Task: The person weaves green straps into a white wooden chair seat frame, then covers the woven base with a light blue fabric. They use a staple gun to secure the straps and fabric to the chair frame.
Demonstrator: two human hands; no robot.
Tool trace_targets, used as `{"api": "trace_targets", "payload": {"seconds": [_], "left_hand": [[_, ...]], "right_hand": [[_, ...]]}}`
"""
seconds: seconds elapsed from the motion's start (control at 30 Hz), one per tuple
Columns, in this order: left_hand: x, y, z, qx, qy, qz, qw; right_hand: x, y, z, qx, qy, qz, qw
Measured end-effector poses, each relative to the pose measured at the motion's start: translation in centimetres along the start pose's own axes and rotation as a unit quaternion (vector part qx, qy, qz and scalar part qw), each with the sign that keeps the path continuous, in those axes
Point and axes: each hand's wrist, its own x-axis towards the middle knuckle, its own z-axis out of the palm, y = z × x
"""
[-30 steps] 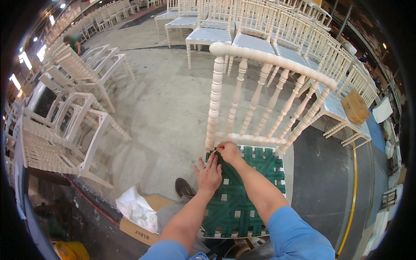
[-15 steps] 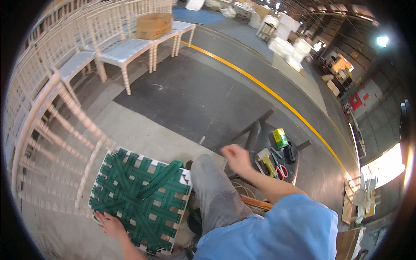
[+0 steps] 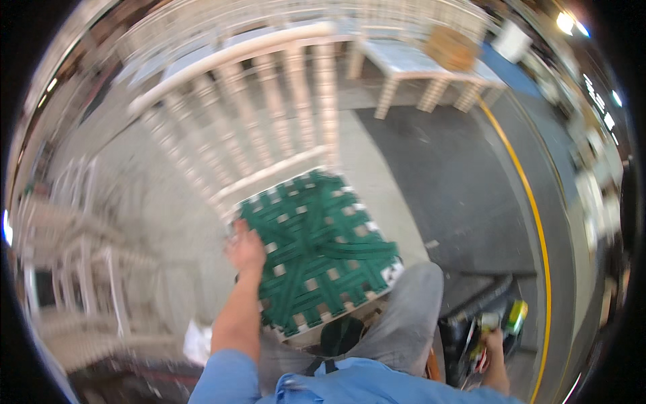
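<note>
A white wooden chair with a spindle back stands before me. Green webbing straps are woven across its seat, and longer strips cross on top. My left hand lies at the left edge of the seat with its fingers stretched out, touching the frame or webbing. Down to the right, my right hand is at a yellow-green tool lying among other tools on a dark stand. Motion blur hides whether the fingers are wrapped round it.
A yellow-green box sits beside the tools. More white chairs stand at the back, one bearing a cardboard box. Blurred white chair frames are at left. A yellow floor line runs along the right.
The view has turned left, bringing the chair to the middle. My right hand has moved from beside my knee to the tools. My left hand stays at the seat's edge.
</note>
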Motion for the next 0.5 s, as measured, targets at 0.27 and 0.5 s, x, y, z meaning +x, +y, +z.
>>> {"api": "trace_targets", "payload": {"seconds": [0.27, 0.5], "left_hand": [[-0.8, -1.7, 0.3, -0.056, 0.087, 0.017, 0.994], [-1.3, -2.6, 1.1, -0.073, 0.106, 0.005, 0.992]], "right_hand": [[-2.8, -10.2, 4.0, 0.109, -0.009, -0.174, 0.979], [-13.2, -39.2, 20.1, -0.04, -0.321, -0.354, 0.878]]}}
